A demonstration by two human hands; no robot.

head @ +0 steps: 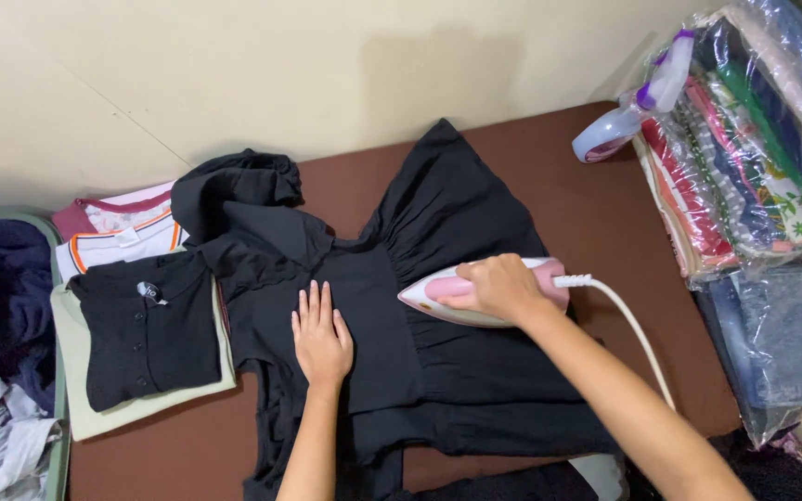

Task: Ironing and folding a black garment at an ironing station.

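on a brown mat [605, 213] by a cream wall, black dress [438, 278] spread, hem cut off below, left hand [321, 339] flat and open on it, right hand [497, 286] gripping pink iron [475, 295], soleplate hidden, cord [638, 339] trailing

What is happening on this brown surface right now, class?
A person is ironing a black garment spread on a brown surface. The right hand grips the handle of a pink and white iron resting on the cloth, while the left hand lies flat on the garment. A stack of folded shirts sits to the left, bagged folded fabrics to the right.
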